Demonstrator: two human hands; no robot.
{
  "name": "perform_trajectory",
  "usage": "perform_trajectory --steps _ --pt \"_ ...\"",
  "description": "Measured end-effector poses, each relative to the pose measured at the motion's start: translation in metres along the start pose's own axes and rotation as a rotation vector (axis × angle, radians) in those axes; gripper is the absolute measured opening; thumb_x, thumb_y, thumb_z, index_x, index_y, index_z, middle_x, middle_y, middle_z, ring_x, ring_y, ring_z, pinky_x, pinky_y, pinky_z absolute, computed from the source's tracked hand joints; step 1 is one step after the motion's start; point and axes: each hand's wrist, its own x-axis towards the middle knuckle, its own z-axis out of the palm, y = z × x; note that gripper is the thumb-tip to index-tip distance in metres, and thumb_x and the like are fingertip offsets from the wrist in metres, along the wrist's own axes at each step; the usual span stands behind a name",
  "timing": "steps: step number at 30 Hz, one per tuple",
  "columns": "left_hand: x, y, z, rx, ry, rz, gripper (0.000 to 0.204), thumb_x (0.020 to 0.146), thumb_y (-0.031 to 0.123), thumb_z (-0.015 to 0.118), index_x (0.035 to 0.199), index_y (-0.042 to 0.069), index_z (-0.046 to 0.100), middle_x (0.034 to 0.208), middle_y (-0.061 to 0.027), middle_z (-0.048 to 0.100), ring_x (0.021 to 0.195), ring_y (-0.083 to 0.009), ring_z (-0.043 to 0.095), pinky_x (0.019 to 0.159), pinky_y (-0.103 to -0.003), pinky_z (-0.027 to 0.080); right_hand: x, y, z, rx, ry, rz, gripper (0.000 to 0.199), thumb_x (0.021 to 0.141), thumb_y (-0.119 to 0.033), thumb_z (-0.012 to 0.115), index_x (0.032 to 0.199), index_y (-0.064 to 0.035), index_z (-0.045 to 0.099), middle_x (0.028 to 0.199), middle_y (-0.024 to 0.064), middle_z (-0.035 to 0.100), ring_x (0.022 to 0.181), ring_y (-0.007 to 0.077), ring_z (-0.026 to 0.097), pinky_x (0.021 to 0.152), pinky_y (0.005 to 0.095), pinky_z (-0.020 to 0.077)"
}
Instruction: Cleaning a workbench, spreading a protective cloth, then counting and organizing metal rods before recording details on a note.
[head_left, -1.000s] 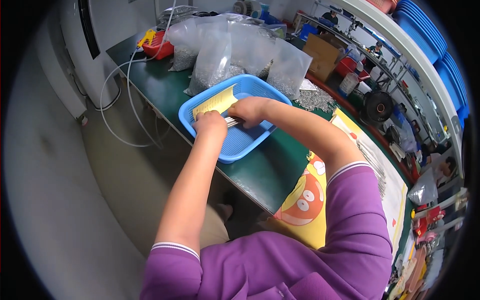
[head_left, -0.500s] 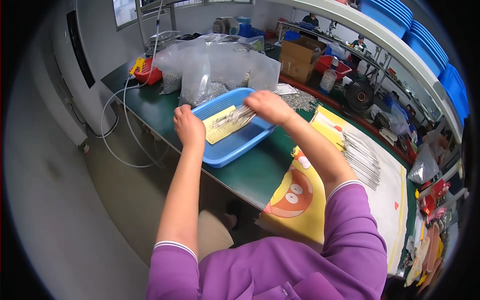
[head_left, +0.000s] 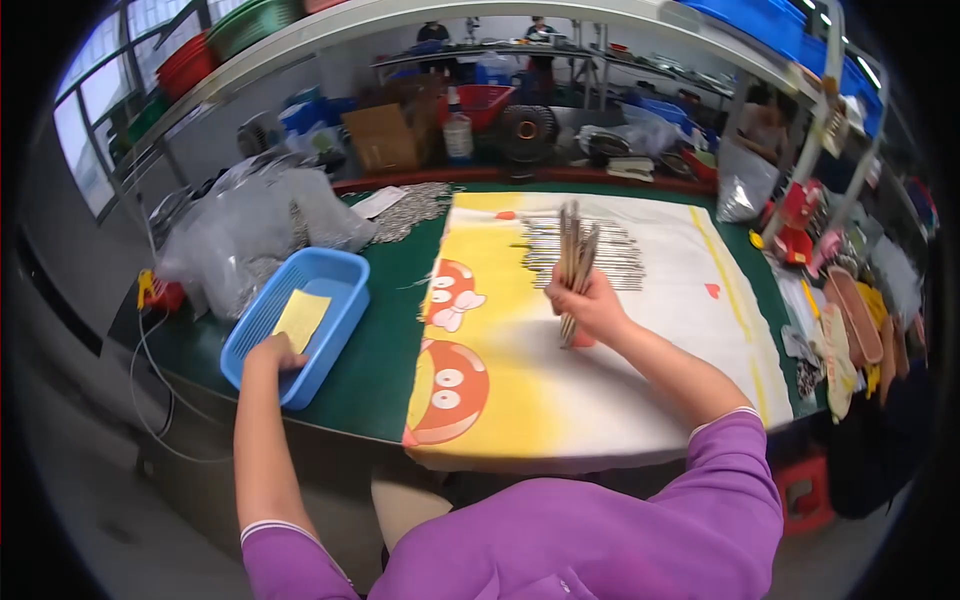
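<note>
My right hand (head_left: 588,303) is closed around a bundle of thin metal rods (head_left: 577,245), held upright and slightly blurred above a white and yellow printed cloth (head_left: 640,400). Just beyond it, many similar rods (head_left: 605,255) lie side by side in a row on the cloth. To the left stands a blue plastic basket (head_left: 340,335) with slotted sides. Inside it is a yellow sheet of paper (head_left: 303,318). My left hand (head_left: 275,352) reaches over the basket's near end, its fingers bent and closed at the paper's near edge; the fingertips are partly hidden.
Behind the basket are clear plastic bags (head_left: 260,220) of small metal parts and a loose heap of parts (head_left: 415,210). A black fan (head_left: 528,130), a bottle (head_left: 458,135) and a cardboard box (head_left: 382,138) stand at the back. A shelf beam (head_left: 350,20) spans overhead.
My right hand has carried the rod bundle from the basket to over the cloth. My left hand has shifted from the basket's rim to the paper. The view has turned right.
</note>
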Motion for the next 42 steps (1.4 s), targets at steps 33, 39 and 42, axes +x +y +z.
perform_trajectory --steps 33,39,42 --pt "-0.084 0.303 0.051 -0.897 0.342 1.078 0.045 0.066 -0.001 0.067 0.110 0.004 0.059 0.128 -0.0101 0.049 0.118 -0.0266 0.048 0.096 -0.033 0.042 0.107 0.021 -0.163 -1.447 -0.221 0.090 0.042 0.075 -0.036 0.069 0.112 -0.0196 0.061 0.100 0.0074 0.065 0.097 0.0264 0.059 0.083 0.0393 0.0461" --pt "-0.074 0.294 0.046 -0.996 0.267 1.048 0.046 0.077 0.011 0.066 0.121 0.002 0.054 0.131 -0.0088 0.048 0.122 -0.0243 0.044 0.101 -0.031 0.035 0.108 0.047 -0.171 -1.254 -0.213 -0.006 0.039 0.083 -0.040 0.060 0.115 -0.0187 0.062 0.114 0.0097 0.055 0.113 0.0263 0.046 0.098 0.0361 0.0377" --pt "-0.071 0.301 0.044 -1.118 0.295 0.983 0.037 0.080 -0.002 0.054 0.117 0.003 0.058 0.128 -0.0075 0.052 0.121 -0.0214 0.046 0.102 -0.029 0.034 0.104 0.053 -0.176 -1.269 -0.138 -0.059 0.038 0.086 -0.040 0.056 0.114 -0.0150 0.062 0.116 0.0103 0.055 0.114 0.0270 0.047 0.098 0.0364 0.0375"
